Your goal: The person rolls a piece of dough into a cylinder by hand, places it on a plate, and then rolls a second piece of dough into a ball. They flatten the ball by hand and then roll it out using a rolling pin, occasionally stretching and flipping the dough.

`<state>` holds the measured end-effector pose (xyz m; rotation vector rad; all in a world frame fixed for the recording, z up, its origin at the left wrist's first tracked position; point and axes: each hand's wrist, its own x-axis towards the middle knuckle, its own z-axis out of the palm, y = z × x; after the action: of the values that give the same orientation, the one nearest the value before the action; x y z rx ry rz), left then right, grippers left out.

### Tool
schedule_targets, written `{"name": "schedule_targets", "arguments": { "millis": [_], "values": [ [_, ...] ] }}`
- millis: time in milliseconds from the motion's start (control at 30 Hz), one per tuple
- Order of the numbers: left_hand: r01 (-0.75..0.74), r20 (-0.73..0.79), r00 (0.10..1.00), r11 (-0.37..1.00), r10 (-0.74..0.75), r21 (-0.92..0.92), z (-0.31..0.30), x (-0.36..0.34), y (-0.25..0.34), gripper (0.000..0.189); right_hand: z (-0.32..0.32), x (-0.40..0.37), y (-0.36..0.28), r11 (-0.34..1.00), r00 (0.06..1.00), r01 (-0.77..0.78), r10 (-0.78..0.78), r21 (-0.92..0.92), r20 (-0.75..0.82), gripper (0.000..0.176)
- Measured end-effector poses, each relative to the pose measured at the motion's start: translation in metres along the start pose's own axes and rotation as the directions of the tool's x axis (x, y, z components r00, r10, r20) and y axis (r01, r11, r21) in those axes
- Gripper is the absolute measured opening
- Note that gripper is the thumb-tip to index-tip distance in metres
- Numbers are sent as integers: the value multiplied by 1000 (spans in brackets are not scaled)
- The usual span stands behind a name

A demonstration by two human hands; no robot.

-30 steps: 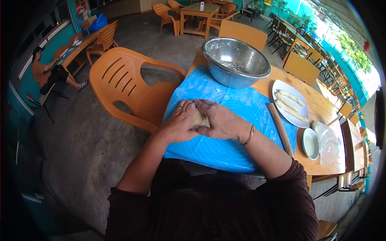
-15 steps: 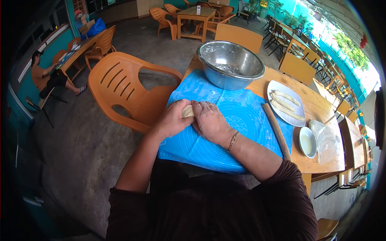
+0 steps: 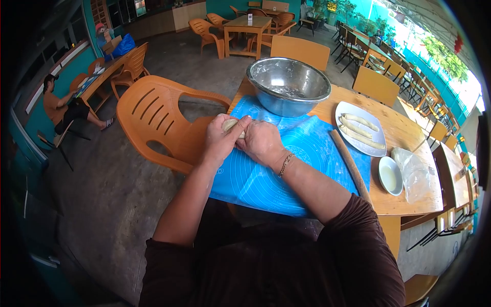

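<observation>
A pale piece of dough (image 3: 229,125) is held between two bare, floury-looking hands. By the left grip (image 3: 218,137) its far-left side is enclosed, with the thumb laid across the top; by the right grip (image 3: 263,143) the opposite side is pressed with curled fingers. Both are nearly closed, with only the dough's thickness between them, and most of it is hidden. It is held at the left edge of a blue mat (image 3: 245,187) printed with white circles; whether the mat is touched cannot be told.

The dough is judged light, soft and pliable, easily dented or stretched, perhaps a little tacky where no flour is carried. It would best be held around its sides with broad, even palm pressure, since pinched fingertips might tear it.

Just beyond the grip, a flour-streaked metal bowl (image 3: 286,107) is set. To the right of the grip, a wooden rolling pin (image 3: 351,163) is laid on the mat's edge; farther right on the wooden surface (image 3: 404,125) are placed a white plate (image 3: 360,108) with pale rolled strips (image 3: 355,134), a small bowl (image 3: 387,163) of liquid and a clear plastic bag (image 3: 417,176). Left of the grip, an orange chair (image 3: 190,140) is drawn close.
</observation>
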<state>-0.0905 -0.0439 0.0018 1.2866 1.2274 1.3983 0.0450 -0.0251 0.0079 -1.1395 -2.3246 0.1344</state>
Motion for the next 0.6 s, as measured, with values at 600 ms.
{"name": "schedule_targets", "arguments": {
  "millis": [600],
  "values": [
    [-627, 390, 768, 471, 508, 621, 21, -11, 48, 22, -39, -5, 32, 406, 882, -318, -206, 857, 425, 27]
  ]
}}
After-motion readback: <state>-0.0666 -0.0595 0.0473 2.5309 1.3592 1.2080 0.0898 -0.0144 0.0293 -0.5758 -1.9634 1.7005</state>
